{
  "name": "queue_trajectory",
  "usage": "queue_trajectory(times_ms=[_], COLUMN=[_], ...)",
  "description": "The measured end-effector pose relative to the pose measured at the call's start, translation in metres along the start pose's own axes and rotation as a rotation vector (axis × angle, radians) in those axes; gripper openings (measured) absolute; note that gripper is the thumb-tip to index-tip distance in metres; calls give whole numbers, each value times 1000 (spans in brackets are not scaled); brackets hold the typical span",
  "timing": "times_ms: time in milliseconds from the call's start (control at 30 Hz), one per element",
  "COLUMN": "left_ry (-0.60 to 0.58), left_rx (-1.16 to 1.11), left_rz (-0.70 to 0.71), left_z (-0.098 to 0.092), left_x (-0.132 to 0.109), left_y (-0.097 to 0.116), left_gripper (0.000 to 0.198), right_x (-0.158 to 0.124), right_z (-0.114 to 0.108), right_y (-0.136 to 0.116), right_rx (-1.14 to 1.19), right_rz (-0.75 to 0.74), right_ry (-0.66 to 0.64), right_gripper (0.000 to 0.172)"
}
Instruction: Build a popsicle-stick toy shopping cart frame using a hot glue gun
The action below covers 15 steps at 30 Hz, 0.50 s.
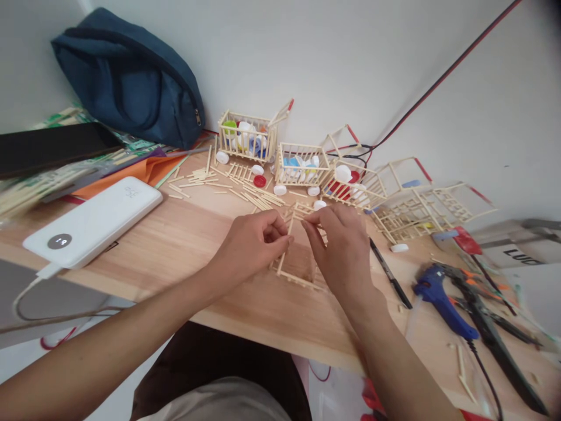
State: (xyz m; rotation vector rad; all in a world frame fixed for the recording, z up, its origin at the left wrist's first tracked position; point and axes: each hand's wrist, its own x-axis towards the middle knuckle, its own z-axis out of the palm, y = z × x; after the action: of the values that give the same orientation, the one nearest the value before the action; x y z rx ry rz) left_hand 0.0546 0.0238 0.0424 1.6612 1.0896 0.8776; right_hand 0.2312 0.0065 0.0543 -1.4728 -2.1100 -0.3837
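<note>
A small frame of thin wooden sticks rests on the table between my two hands. My left hand is at the frame's left side, its fingers curled and pinched together; what lies between the fingertips is too small to make out. Over the frame's right side, my right hand has thumb and forefinger brought together near its upper part, and anything between them is hidden. Loose sticks lie just beyond the frame. Behind it stands a stick cart with white wheels and bottle caps inside.
More stick carts line the wall. A blue glue gun, black-handled pliers and a black pen lie right. A white power bank, dark phone and blue bag are left.
</note>
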Motion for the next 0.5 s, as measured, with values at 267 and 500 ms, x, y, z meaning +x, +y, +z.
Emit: queue_trajectory(times_ms=[267, 500], left_ry=[10, 124], left_rx=[-9, 229], left_rz=[-1, 193], left_z=[0, -4], left_x=[-1, -5], left_y=[-1, 0], left_gripper=[9, 13], right_x=[-2, -28], right_z=[-12, -39], right_y=[4, 2], right_rx=[-20, -78], right_rz=[10, 119], right_ry=[50, 236], right_gripper=[15, 23])
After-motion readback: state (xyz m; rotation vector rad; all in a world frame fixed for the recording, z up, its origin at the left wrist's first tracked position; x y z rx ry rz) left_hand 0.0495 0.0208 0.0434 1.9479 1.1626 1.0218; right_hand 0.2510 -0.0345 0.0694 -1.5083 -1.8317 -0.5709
